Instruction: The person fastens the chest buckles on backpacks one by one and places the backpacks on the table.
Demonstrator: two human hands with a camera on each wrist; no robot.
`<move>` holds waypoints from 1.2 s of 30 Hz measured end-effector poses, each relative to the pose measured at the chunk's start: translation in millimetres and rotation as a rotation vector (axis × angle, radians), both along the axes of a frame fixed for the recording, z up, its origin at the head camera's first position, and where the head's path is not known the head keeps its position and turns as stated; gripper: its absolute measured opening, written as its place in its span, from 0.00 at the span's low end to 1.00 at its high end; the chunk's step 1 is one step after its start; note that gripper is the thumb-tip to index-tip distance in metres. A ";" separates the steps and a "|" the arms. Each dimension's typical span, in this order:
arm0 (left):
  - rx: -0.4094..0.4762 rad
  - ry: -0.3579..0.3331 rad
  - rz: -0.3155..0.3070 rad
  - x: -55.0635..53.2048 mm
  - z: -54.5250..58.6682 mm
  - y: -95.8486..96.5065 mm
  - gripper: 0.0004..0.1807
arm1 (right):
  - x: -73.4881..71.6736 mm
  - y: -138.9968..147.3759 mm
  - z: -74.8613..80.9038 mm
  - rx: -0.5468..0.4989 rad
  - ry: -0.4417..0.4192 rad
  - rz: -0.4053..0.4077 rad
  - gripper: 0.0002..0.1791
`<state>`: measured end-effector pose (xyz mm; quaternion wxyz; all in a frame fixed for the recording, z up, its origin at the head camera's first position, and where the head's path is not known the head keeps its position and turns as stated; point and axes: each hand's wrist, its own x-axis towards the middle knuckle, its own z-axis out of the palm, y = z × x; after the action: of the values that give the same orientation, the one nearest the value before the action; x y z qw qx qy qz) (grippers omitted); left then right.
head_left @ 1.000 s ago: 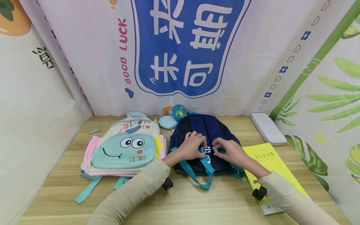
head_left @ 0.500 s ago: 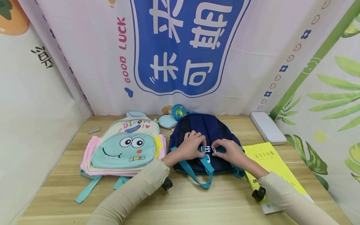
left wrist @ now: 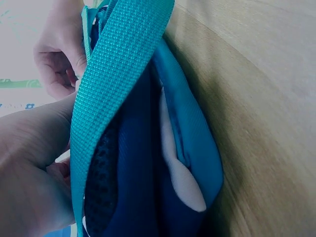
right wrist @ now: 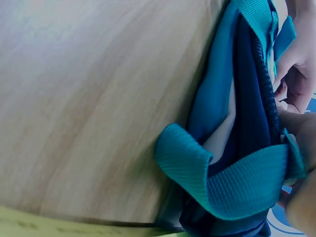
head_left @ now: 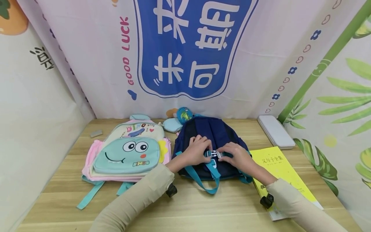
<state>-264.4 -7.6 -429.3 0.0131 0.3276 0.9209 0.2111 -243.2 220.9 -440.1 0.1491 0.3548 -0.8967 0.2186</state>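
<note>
Head view shows my left hand (head_left: 197, 151) pinching a pronged buckle half (head_left: 214, 154), while my right hand (head_left: 237, 155) pinches the socket half (head_left: 219, 155) facing it. The two pieces meet or nearly meet; I cannot tell whether one sits inside the other. I judge both to be hard, light and a little slick, best held by their sides, away from the meeting ends. A teal strap (head_left: 210, 192) loops towards me below; it looks soft and bendy, so I expect no stiffness from it. All this sits over the lower middle of a navy backpack (head_left: 213, 130), lying on the wooden table (head_left: 203, 211). Its cloth looks soft, and I'd guess it weighs little.

Just left of it lies a dinosaur backpack (head_left: 127, 156); behind and between them are a pale blue pouch (head_left: 172, 125) and a round blue pouch (head_left: 184, 115). Right of the navy backpack lies a yellow book (head_left: 279, 166), with a white case (head_left: 276, 132) beyond. Far left, there's a small grey block (head_left: 96, 133).
</note>
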 end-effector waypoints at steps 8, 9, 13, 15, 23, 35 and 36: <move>0.000 -0.003 -0.005 1.4 -0.6 0.5 0.12 | 3.2 2.0 -0.8 -0.007 -0.007 0.002 0.15; 0.001 0.001 -0.006 1.6 -0.4 0.4 0.11 | 3.6 2.3 -1.1 -0.016 -0.017 -0.001 0.15; 0.007 0.003 -0.006 2.3 1.1 -0.2 0.11 | 4.4 4.3 -2.9 -0.055 -0.037 -0.002 0.14; 0.011 0.003 -0.005 2.5 1.7 -0.6 0.11 | 4.5 4.8 -3.2 -0.070 -0.034 0.005 0.14; 0.004 -0.013 -0.008 2.9 1.7 -0.2 0.12 | 5.1 5.7 2.4 -0.079 0.075 0.028 0.15; -0.019 -0.018 -0.003 1.8 1.2 1.3 0.11 | 1.8 7.5 0.1 0.040 0.195 0.039 0.18; -0.017 -0.016 -0.004 1.6 1.5 1.1 0.11 | 1.3 7.6 -0.1 0.043 0.207 0.044 0.18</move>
<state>-262.8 -6.4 -427.8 0.0239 0.3277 0.9217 0.2061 -242.0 228.4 -440.3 0.2281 0.3982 -0.8731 0.1646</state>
